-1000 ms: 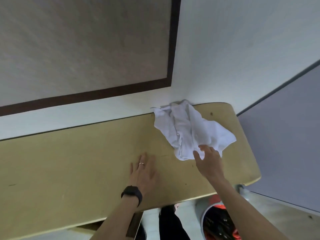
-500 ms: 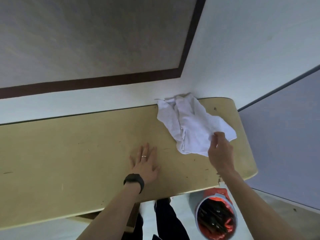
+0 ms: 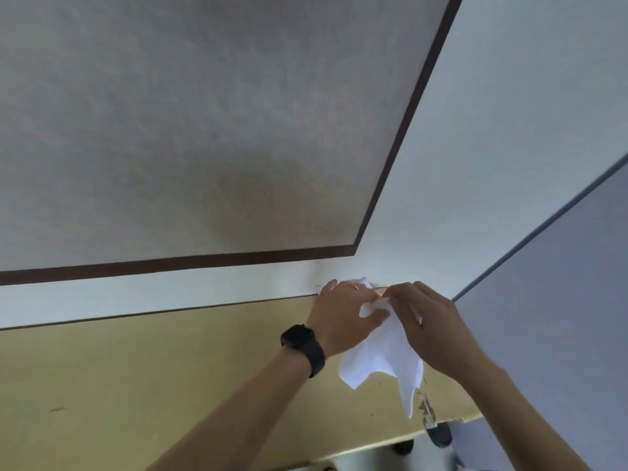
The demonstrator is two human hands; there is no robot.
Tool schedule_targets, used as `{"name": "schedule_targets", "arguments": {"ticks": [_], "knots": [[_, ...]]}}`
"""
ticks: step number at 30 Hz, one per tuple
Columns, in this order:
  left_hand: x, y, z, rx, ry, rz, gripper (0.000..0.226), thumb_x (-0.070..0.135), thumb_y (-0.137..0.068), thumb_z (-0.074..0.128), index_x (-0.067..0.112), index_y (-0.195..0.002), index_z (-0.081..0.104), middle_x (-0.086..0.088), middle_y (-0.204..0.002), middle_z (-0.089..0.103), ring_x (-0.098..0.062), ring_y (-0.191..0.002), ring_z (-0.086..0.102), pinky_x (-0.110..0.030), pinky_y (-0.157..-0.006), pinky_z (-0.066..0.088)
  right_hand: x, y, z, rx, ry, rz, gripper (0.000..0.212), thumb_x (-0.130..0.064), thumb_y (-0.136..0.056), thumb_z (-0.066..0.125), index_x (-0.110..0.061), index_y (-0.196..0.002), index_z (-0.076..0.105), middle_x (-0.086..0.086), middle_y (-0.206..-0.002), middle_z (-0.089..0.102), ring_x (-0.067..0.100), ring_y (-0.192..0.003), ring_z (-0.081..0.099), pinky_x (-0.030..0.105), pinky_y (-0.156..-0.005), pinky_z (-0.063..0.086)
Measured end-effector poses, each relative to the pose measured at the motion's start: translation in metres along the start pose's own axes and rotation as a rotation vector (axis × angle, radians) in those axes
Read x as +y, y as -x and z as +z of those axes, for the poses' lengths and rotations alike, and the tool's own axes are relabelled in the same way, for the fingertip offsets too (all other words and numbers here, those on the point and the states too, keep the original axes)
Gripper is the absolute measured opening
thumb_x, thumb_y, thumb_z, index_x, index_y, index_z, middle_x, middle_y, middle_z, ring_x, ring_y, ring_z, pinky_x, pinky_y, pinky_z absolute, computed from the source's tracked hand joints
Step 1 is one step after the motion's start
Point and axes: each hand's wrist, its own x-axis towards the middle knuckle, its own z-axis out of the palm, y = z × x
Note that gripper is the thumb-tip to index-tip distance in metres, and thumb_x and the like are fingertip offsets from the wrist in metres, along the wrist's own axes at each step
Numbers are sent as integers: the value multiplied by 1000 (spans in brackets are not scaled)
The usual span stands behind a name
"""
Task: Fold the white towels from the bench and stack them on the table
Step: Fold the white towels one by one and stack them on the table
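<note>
A crumpled white towel (image 3: 384, 355) hangs between my two hands above the right end of the yellow-tan wooden surface (image 3: 136, 385). My left hand (image 3: 343, 314), with a black watch on its wrist, grips the towel's upper left part near the wall. My right hand (image 3: 428, 321) pinches the towel's top edge just to the right of it. The towel's lower corners droop toward the surface's front edge. Most of the towel's top is hidden behind my hands.
A white wall (image 3: 509, 130) with a dark-framed grey panel (image 3: 204, 130) rises right behind the surface. A bluish-grey partition (image 3: 560, 317) stands at the right. A dark object (image 3: 438, 433) shows below the surface's right front edge.
My left hand left its flat rest on the surface and moved right to the towel. My right hand took hold of the towel, which now hangs bunched between both hands. The camera tilted upward.
</note>
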Motion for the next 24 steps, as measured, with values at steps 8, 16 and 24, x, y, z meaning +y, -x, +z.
{"name": "schedule_targets", "arguments": {"ticks": [8, 16, 24], "knots": [[-80, 118, -63, 86, -51, -86, 32, 53, -95, 52, 30, -101, 73, 14, -92, 74, -8, -73, 56, -21, -77, 31, -49, 37, 28, 82, -111, 25, 17, -14, -95, 63, -28, -101, 72, -18, -91, 66, -3, -88, 58, 4, -72, 40], [-163, 209, -102, -74, -336, -186, 54, 55, -96, 32, 23, -103, 74, 4, -90, 72, -22, -80, 65, -34, -82, 42, -66, 50, 107, -67, -70, 62, 21, -20, -101, 55, -27, -113, 71, -19, -98, 71, 2, -90, 63, 13, -76, 40], [-202, 192, -135, 121, -464, -222, 20, 35, -98, 59, 24, -99, 76, 6, -91, 73, -19, -81, 67, -36, -86, 45, -71, -2, 145, -23, 32, 25, 15, -23, -99, 59, -19, -104, 73, -5, -94, 72, 20, -86, 67, 24, -67, 43]]}}
